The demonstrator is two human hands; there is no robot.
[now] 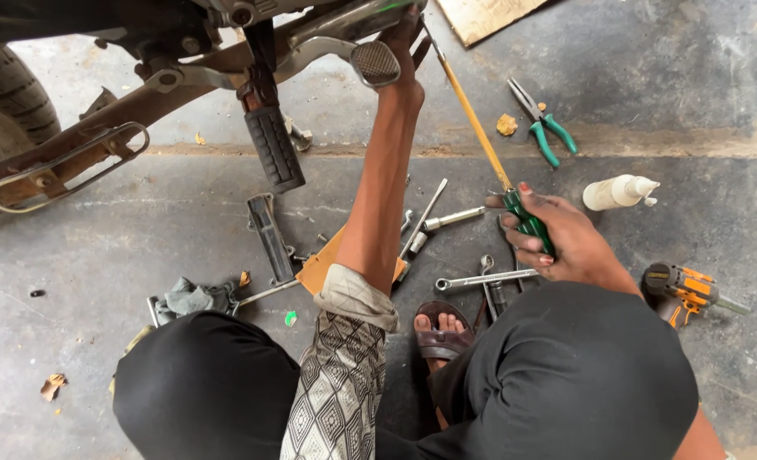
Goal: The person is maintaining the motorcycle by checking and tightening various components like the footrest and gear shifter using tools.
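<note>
A grey concrete floor [97,255], stained and scuffed, carries scattered tools beneath the underside of a motorcycle [140,94]. Nearest the camera are the person's black-clad knees and a patterned sleeve, with a sandalled foot [441,334] between them. Just beyond the foot lie a spanner [483,278] and other wrenches, an orange card [323,266], a grey rag [193,297] to the left and an orange cordless driver [683,291] to the right.

The right hand [557,238] is clamped around the green handle of a long screwdriver [489,153], whose yellow shaft slants up and away to the motorcycle's underside. Near that hand lies a white bottle [619,192] on its side, and farther off green-handled pliers [542,123].

The left hand [400,38] reaches far forward with the arm stretched out, up to the frame beside the ribbed brake pedal [373,63], just next to the screwdriver's tip; its fingers are partly hidden, so whether they grip anything cannot be told. A black footpeg [272,145] hangs down left of the arm, and a tyre [8,94] shows at the far left.
</note>
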